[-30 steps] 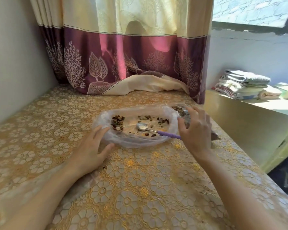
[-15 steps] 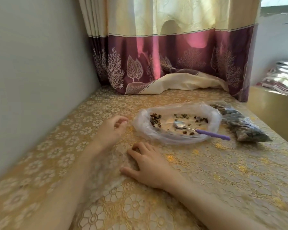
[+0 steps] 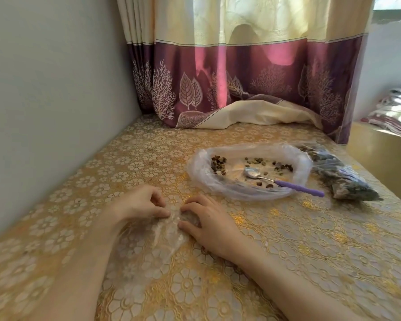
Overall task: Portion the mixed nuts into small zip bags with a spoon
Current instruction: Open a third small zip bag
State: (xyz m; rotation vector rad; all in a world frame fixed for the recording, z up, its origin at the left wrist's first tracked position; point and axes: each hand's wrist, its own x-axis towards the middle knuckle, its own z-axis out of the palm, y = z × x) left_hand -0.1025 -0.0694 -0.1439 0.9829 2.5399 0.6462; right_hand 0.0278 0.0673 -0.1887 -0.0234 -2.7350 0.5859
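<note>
Nuts (image 3: 218, 163) wait at 2 o'clock while both hands, left (image 3: 138, 203) and right (image 3: 210, 222), pinch the limp empty zip bag (image 3: 164, 235) on the counter (image 3: 310, 239); its slick film could slip shut.

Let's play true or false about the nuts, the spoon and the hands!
1. The spoon lies in the plastic-lined bowl, its purple handle over the rim. True.
2. The right hand holds the spoon. False: both hands pinch an empty clear zip bag on the tablecloth.
3. The left hand is near the wall side. True.
4. The bowl is heaped full of mixed nuts. False: only scattered nuts remain.
5. Filled bags of nuts lie left of the bowl. False: they lie on its right.
</note>
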